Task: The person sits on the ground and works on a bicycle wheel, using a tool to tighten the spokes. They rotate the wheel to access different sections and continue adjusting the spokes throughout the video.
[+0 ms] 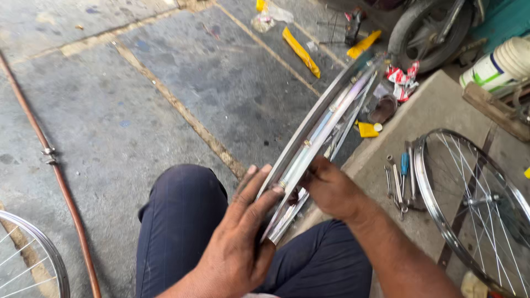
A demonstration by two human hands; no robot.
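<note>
Here, in the head view, a bare bicycle wheel rim (pixel 323 124) is seen nearly edge-on, running from the person's lap up toward the top right. Its near end sits between the 2 hands, above the knees in dark blue trousers (pixel 182 221).

The left hand (pixel 243 232) lies flat against the near side of the rim, fingers spread and straight; that grip is wide open, pressing rather than clasping. The right hand (pixel 331 187) is curled around the rim from the far side, its grip closed on the rim. Whether the fingers pinch a spoke or a nipple I cannot tell, since the rim hides the fingertips.

Risks, as I judge them: because only 1 hand truly clasps the rim, a twist could let it slide off the open left palm and drop onto the stone floor (pixel 165 94), knocking it out of true. Loose spokes along the rim look free to swing and could catch the fingers of either hand.

On the raised concrete ledge (pixel 436 105) to the right lie several hand tools (pixel 400 176), just beside a second spoked wheel (pixel 475 204). If the rim's far end swings right, it may strike that wheel or sweep the tools off. A third wheel (pixel 33 259) shows at the lower left, near a copper-coloured pipe (pixel 55 171).
</note>
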